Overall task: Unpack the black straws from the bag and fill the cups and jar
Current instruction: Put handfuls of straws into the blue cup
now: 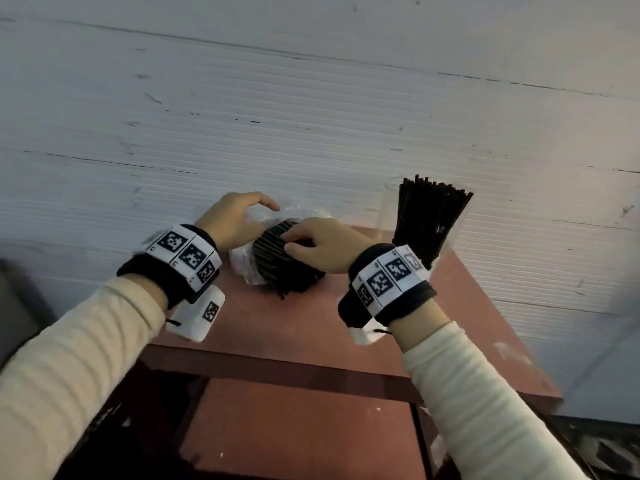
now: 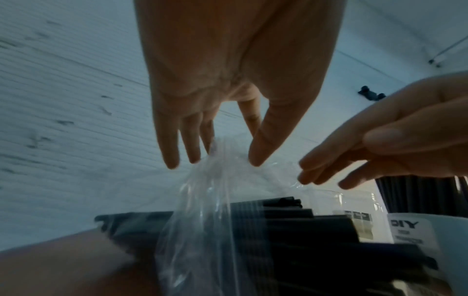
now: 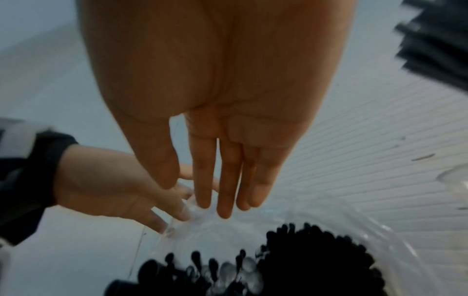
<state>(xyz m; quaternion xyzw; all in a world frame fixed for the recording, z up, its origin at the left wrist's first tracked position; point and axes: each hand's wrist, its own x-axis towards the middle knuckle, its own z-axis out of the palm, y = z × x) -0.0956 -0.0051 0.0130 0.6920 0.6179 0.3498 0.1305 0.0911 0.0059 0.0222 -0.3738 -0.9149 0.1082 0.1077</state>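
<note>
A clear plastic bag [image 1: 242, 261] of black straws [image 1: 277, 258] lies at the back of the reddish table [image 1: 311, 320]. My left hand [image 1: 242, 216] arches over the bag's far left side; in the left wrist view its straight fingertips [image 2: 193, 158] touch the bag's film [image 2: 202, 220]. My right hand [image 1: 311, 240] rests on top of the straw bundle, and its straight fingers [image 3: 225, 208] reach the bag's mouth above the straw ends [image 3: 303, 260]. To the right stands a clear cup [image 1: 386, 216] filled with upright black straws [image 1: 429, 220].
A ribbed white wall [image 1: 311, 116] rises directly behind the table. A white-labelled container [image 2: 410, 230] and a clear glass rim [image 3: 453, 176] sit near the bag on the right. The table's front edge [image 1: 277, 368] drops off below my wrists.
</note>
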